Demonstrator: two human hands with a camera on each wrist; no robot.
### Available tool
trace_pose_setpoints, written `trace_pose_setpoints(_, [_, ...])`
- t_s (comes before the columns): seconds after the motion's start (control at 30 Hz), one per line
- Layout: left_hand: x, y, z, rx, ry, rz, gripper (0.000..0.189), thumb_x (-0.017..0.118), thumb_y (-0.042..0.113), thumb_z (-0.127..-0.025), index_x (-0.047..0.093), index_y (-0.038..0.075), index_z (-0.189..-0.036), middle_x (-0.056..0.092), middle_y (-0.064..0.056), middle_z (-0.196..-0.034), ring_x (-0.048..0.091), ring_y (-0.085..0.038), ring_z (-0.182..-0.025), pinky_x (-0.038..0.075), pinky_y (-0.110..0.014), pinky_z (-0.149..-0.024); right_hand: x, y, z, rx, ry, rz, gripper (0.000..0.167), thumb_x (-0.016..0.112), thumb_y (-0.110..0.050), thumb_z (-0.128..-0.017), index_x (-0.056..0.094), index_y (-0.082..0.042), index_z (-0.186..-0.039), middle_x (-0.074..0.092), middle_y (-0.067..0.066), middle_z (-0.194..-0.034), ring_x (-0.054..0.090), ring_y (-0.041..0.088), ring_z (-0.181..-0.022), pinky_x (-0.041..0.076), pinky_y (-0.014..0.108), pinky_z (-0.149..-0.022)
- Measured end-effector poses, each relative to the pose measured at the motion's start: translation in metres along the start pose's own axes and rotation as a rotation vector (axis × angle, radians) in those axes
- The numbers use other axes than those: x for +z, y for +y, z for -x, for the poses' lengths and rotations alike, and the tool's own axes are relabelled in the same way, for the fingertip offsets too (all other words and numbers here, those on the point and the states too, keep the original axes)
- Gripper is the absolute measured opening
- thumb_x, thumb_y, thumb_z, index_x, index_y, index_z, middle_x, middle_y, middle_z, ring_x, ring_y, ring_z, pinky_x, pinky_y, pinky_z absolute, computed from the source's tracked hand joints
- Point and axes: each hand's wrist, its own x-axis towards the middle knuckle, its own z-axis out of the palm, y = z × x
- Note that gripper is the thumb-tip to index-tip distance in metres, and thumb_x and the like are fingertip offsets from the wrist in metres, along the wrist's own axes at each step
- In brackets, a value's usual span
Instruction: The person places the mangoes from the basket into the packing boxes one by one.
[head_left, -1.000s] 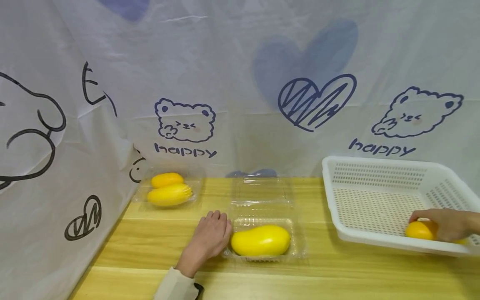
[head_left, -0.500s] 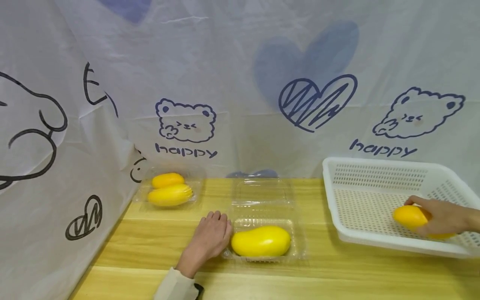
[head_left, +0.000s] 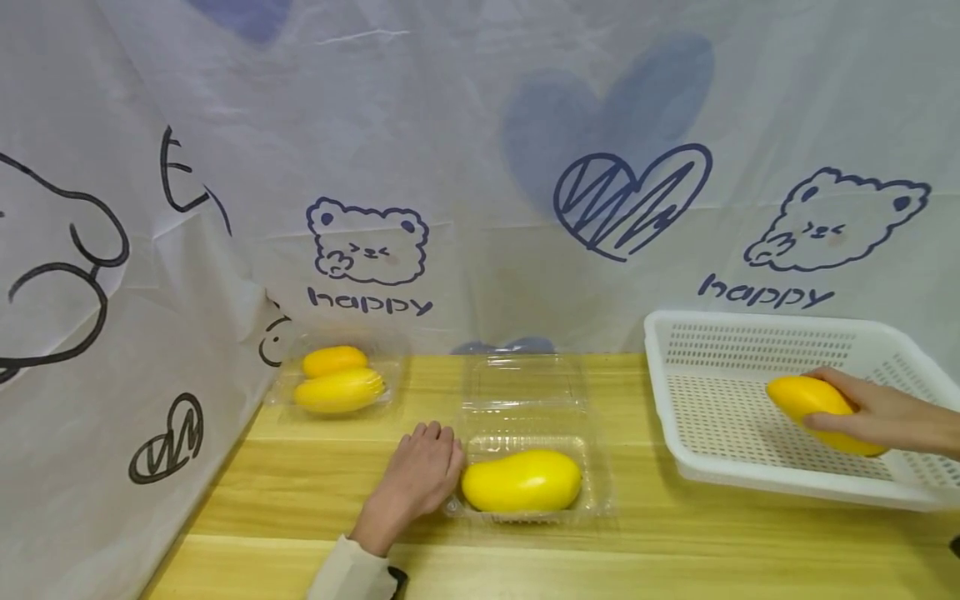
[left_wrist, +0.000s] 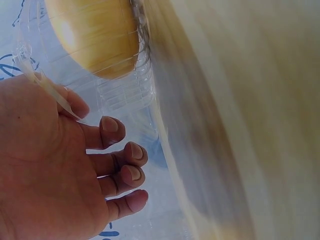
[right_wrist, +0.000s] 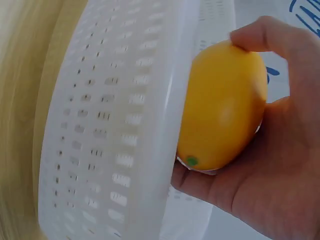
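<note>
My right hand point(head_left: 873, 412) holds an orange-yellow mango point(head_left: 798, 396), raised a little inside the white perforated basket. In the right wrist view, thumb and fingers curl round the mango point(right_wrist: 220, 110), which has a green dot at one end. My left hand point(head_left: 420, 471) is at the left edge of an open clear plastic clamshell box point(head_left: 596, 500). In the left wrist view, the thumb hooks over the rim of the box point(left_wrist: 125, 95), and the other fingers hang loosely curled. Inside the box lies a large smooth yellow fruit point(head_left: 521, 482), mango- or papaya-like.
The white basket point(head_left: 738, 475) stands at the right of the wooden table point(head_left: 675, 550). A second clear plastic box point(head_left: 393, 392) at the back left contains two yellow fruits point(head_left: 337, 390). A printed cloth point(head_left: 487, 275) hangs behind and on the left.
My right hand has lifted the mango from the basket's near right part and moved it left and toward the back. The left hand and its box have stayed put.
</note>
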Motion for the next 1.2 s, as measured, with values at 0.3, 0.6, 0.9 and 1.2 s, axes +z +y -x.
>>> trace_pose_setpoints(0.3, [0.000,0.000,-0.001,-0.001,-0.003,0.007,0.032,0.038,0.020,-0.110,0.060,-0.001,-0.098,0.058,-0.017,-0.098,0.053,-0.033,-0.090,0.047,-0.051,-0.084,-0.001,-0.020,0.003,0.045,0.026,0.003,0.060,0.067,-0.036,-0.096,0.048,0.010,-0.130,0.059,0.005,-0.094,0.051,0.018,-0.077,0.043,0.032,-0.061])
trace_pose_setpoints(0.6, [0.002,-0.001,-0.002,0.008,0.009,-0.013,0.031,0.039,0.020,-0.109,0.059,0.000,-0.096,0.056,-0.015,-0.094,0.051,-0.031,-0.087,0.047,-0.049,-0.080,0.002,-0.040,0.006,0.070,0.073,0.008,0.071,0.070,-0.051,-0.092,0.049,0.004,-0.130,0.060,0.007,-0.096,0.052,0.021,-0.079,0.045,0.035,-0.062])
trace_pose_setpoints(0.9, [0.002,-0.003,-0.003,0.009,-0.001,-0.033,0.032,0.038,0.021,-0.109,0.060,-0.001,-0.101,0.058,-0.016,-0.096,0.050,-0.031,-0.088,0.046,-0.048,-0.081,0.002,-0.063,0.013,0.008,0.180,-0.046,0.065,0.071,-0.044,-0.094,0.046,-0.001,-0.135,0.060,0.008,-0.099,0.050,0.019,-0.076,0.042,0.031,-0.058])
trace_pose_setpoints(1.2, [0.003,-0.001,-0.003,0.004,-0.007,-0.017,0.033,0.037,0.021,-0.110,0.060,-0.001,-0.101,0.058,-0.016,-0.098,0.051,-0.032,-0.089,0.047,-0.048,-0.082,0.004,-0.085,0.015,-0.095,0.272,-0.095,0.058,0.073,-0.035,-0.093,0.051,-0.008,-0.140,0.064,0.009,-0.104,0.051,0.016,-0.072,0.041,0.030,-0.058])
